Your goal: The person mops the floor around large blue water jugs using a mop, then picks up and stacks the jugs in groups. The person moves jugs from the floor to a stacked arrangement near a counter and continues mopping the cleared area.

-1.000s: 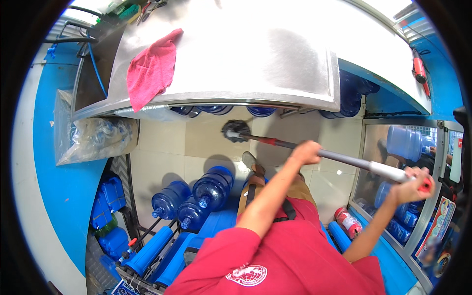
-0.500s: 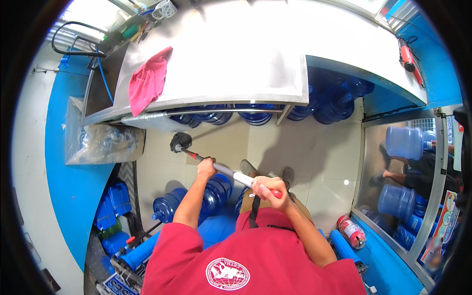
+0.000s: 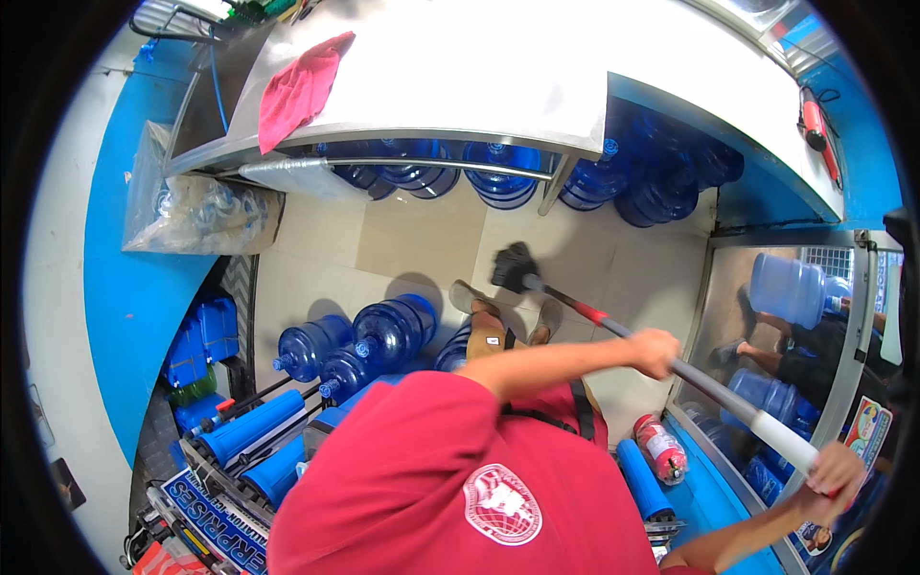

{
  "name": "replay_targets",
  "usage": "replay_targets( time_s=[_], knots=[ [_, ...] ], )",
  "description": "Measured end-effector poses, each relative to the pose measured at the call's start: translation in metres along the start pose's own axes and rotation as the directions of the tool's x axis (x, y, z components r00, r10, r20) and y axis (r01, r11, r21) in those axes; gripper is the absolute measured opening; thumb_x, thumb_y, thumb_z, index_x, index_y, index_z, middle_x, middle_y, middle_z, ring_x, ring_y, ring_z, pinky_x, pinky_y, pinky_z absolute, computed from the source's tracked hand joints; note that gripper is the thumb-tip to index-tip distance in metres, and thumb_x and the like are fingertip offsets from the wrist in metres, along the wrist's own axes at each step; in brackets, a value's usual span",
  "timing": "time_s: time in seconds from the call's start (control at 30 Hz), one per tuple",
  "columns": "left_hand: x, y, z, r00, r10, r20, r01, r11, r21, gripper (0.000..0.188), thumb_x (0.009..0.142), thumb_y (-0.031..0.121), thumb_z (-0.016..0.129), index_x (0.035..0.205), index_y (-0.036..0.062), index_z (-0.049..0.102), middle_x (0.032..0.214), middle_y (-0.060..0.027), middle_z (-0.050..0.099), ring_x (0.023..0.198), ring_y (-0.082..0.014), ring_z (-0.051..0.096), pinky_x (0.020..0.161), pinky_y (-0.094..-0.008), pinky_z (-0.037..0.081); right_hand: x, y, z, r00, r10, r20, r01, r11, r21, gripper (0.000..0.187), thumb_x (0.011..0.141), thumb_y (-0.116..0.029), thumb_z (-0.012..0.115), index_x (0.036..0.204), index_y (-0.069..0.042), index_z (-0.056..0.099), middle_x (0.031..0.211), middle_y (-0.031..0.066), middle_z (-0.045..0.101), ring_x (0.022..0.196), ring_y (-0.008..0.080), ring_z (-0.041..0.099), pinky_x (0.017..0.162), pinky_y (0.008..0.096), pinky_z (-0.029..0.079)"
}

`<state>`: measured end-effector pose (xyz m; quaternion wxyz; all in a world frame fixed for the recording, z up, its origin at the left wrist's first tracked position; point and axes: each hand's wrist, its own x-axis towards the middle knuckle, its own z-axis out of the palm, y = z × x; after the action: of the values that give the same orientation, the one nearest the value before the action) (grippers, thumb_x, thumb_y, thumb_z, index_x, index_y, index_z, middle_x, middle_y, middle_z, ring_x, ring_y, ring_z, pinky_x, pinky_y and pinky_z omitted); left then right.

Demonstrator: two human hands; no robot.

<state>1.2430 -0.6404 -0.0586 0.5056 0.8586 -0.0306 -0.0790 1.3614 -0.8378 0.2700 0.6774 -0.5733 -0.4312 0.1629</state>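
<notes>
A long-handled mop (image 3: 709, 388) slants across in front of me, its handle grey with red and white sections. My left hand (image 3: 656, 355) is closed around the middle of the handle. Near the handle's upper end, at the lower right, my right hand (image 3: 834, 474) is wrapped around it, slightly blurred. Down by my feet is the dark, shaggy mop head (image 3: 515, 266), over the pale tiled floor (image 3: 422, 235). Whether it presses on the tiles is hard to tell.
Under the steel-edged counter (image 3: 460, 86) stand several blue water jugs (image 3: 498, 177). A pink cloth (image 3: 305, 88) hangs over its edge. More jugs (image 3: 388, 331) are on the floor at my left. At right are a red-and-white cylinder (image 3: 661, 448) and a glass-panelled door (image 3: 795, 335).
The mop head has swept from the left to the right, in front of my feet. Both hands have swung right with the handle, my right hand out toward the door. The view has shifted slightly.
</notes>
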Motion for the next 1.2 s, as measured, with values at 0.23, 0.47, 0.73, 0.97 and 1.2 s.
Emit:
replay_targets(
  time_s=[0.23,0.47,0.73,0.97,1.2],
  knots=[
    [0.081,0.082,0.052,0.997,0.054,0.059,-0.043,0.984,-0.17,0.024,0.059,0.021,0.067,0.076,0.0056,0.073,0.081,-0.0225,0.07,0.083,-0.0371,0.07,0.074,-0.0459,0.057,-0.023,-0.054,-0.073,0.781,-0.423,-0.46,-0.07,0.673,-0.737,0.014,0.097,-0.011,0.053,0.094,0.002,0.052,0.075,0.0055,0.044,0.068,0.0148,0.048,0.073,0.0362,0.047],
    [0.04,0.046,0.038,0.996,0.04,0.075,-0.029,0.991,-0.134,0.025,0.061,0.021,0.064,0.076,0.0034,0.073,0.082,-0.0224,0.071,0.084,-0.037,0.07,0.077,-0.0459,0.056,-0.032,-0.029,-0.035,0.642,-0.534,-0.549,-0.141,0.622,-0.77,0.027,0.096,-0.011,0.055,0.112,0.011,0.055,0.067,0.0028,0.043,0.058,0.0152,0.048,0.065,0.0355,0.052],
    [-0.076,-0.088,-0.068,0.983,-0.178,-0.046,0.18,0.983,0.047,0.022,0.059,0.021,0.063,0.07,0.0061,0.072,0.075,-0.0186,0.07,0.077,-0.0358,0.07,0.07,-0.0466,0.057,0.027,0.101,0.09,0.772,-0.16,-0.615,-0.065,0.943,-0.326,0.014,0.092,-0.004,0.05,0.102,0.004,0.056,0.066,0.0025,0.04,0.056,0.013,0.043,0.058,0.0325,0.049],
    [-0.323,-0.243,-0.162,0.771,-0.382,-0.51,0.457,0.889,0.025,0.021,0.058,0.021,0.069,0.076,0.0112,0.068,0.076,-0.0141,0.067,0.077,-0.0357,0.066,0.069,-0.0472,0.054,0.034,0.196,0.346,0.991,0.082,0.106,-0.109,0.954,0.28,0.004,0.086,-0.006,0.05,0.085,-0.006,0.054,0.069,0.0042,0.048,0.062,0.0159,0.047,0.069,0.0343,0.046],
    [-0.535,-0.266,-0.184,0.096,-0.688,-0.719,0.909,0.355,-0.219,0.075,0.071,0.032,0.076,0.134,0.0038,0.045,0.139,-0.0254,0.046,0.126,-0.0411,0.048,0.104,-0.0499,0.04,0.0,0.28,0.583,0.663,-0.086,0.744,-0.197,0.938,0.285,0.012,0.076,0.005,0.055,0.081,-0.003,0.063,0.081,0.0108,0.065,0.082,0.0274,0.064,0.089,0.0418,0.049]
  ],
)
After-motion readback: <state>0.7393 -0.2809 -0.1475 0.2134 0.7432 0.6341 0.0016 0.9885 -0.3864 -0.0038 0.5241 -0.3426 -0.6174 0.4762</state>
